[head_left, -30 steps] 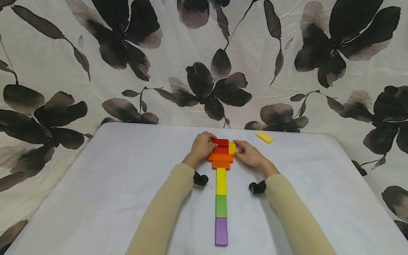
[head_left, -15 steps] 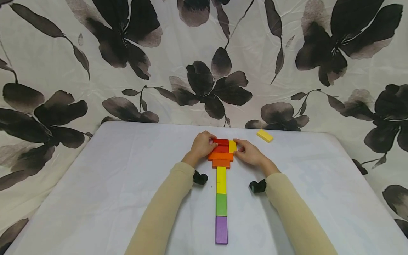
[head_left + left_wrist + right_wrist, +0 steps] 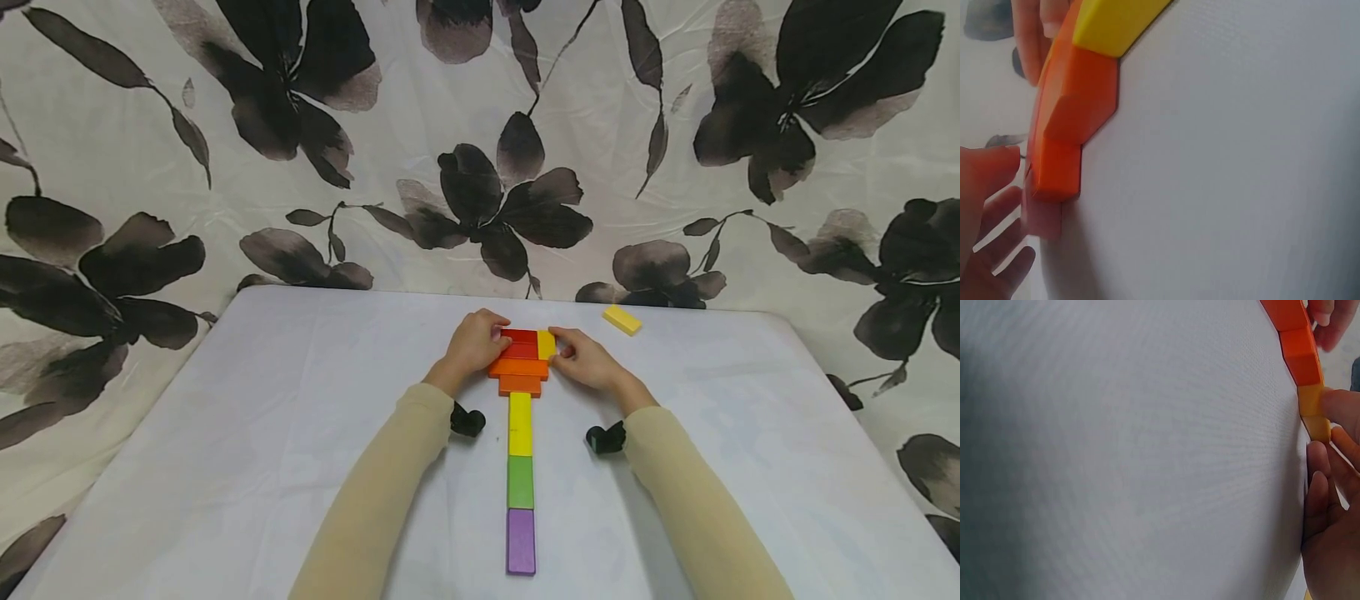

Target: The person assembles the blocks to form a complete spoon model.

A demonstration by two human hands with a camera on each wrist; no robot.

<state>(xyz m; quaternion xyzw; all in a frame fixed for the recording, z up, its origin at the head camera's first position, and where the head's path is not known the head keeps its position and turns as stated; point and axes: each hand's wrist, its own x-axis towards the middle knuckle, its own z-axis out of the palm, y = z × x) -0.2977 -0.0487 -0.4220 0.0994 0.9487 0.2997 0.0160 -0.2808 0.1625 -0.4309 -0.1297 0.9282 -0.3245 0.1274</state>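
My left hand (image 3: 471, 343) grips the left end of the red blocks (image 3: 520, 342), thumb and fingers on either side. In the left wrist view the red end (image 3: 1044, 217) sticks out past an orange block (image 3: 1060, 169). Across from it, my right hand (image 3: 588, 364) pinches a yellow block (image 3: 546, 344) set crosswise against the red blocks' right end. The right wrist view has this yellow block (image 3: 1313, 403) between thumb and fingers. Directly below the reds lie a wider orange block (image 3: 518, 368) and a shorter orange block (image 3: 519, 384).
A column of yellow (image 3: 520, 423), green (image 3: 521, 482) and purple (image 3: 521, 542) blocks runs toward me. One loose yellow block (image 3: 622, 320) lies near the far edge of the white table (image 3: 300, 467). Behind hangs a flower-patterned cloth (image 3: 630, 125).
The farther red block has shifted slightly toward me, and the red blocks now look closer together. My left forearm has moved slightly left; my right hand stays almost still.
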